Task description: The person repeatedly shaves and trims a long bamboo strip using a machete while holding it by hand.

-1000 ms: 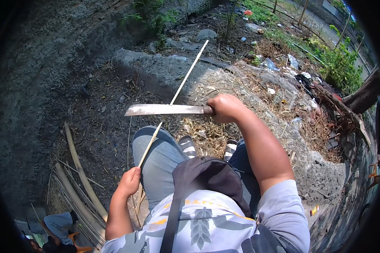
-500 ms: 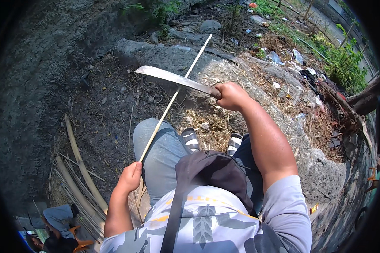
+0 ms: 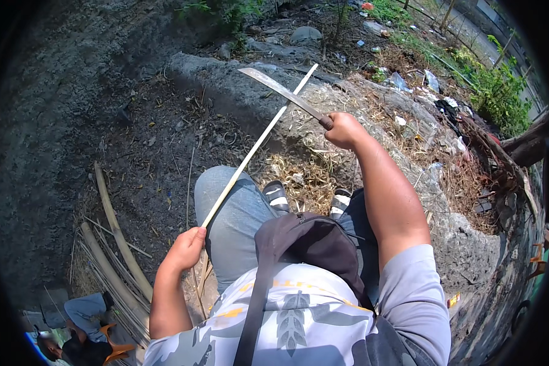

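Observation:
My left hand [image 3: 187, 247] is closed around the near end of a long, thin, pale strip [image 3: 245, 163] that looks like split bamboo. The strip slants up and to the right, over my left knee [image 3: 226, 195], with its far end out in front of me. In my right hand [image 3: 344, 130] is the dark handle of a machete [image 3: 280, 89]. Its long blade points up and left and crosses over the strip near the far end. Whether the edge touches the strip I cannot tell.
Curled shavings [image 3: 302, 177] lie around my sandals [image 3: 277, 196]. Long poles and thin strips [image 3: 123, 244] rest on the ground at the left. A seated person [image 3: 85, 323] is at the lower left. Rough rock [image 3: 470, 244] and scattered litter are on the right.
My right hand has moved slightly right and forward, and the machete blade has swung to a steeper angle, closer to the strip's far end. The strip's far end has dropped slightly rightward.

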Motion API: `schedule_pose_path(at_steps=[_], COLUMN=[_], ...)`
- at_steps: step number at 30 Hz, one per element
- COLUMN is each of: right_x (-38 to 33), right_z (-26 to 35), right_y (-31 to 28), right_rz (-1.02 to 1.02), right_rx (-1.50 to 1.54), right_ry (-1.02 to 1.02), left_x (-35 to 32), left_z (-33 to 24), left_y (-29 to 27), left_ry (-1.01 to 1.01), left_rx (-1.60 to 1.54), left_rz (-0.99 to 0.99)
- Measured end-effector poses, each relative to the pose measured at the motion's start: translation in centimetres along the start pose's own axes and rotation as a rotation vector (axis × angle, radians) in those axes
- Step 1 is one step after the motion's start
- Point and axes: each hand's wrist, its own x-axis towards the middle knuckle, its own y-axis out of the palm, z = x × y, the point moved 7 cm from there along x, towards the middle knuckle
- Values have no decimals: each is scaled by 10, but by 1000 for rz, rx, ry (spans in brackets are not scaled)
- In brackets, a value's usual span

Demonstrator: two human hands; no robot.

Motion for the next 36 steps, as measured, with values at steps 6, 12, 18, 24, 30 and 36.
schedule_pose_path(at_steps=[6,12,18,24,30,36], right_x=[-16,-34,-3,-21,-37,6], right_z=[33,88,15,55,90,10], right_y=[12,20,33,14,14,13], right_rz=[119,199,305,127,210,-16], right_rx=[-124,-319,-93,-202,-347,-86], right_ry=[-187,-371,-121,-269,-365,-8], left_x=[7,10,14,4,0,-7], left_z=[6,28,17,7,-24,-36], left_y=[-1,1,-4,-3,-4,-4], left_ry=[-34,-82,-138,-8,52,84], left_rx=[-73,-130,-175,18,148,232], left_rz=[112,113,106,-3,-130,-190])
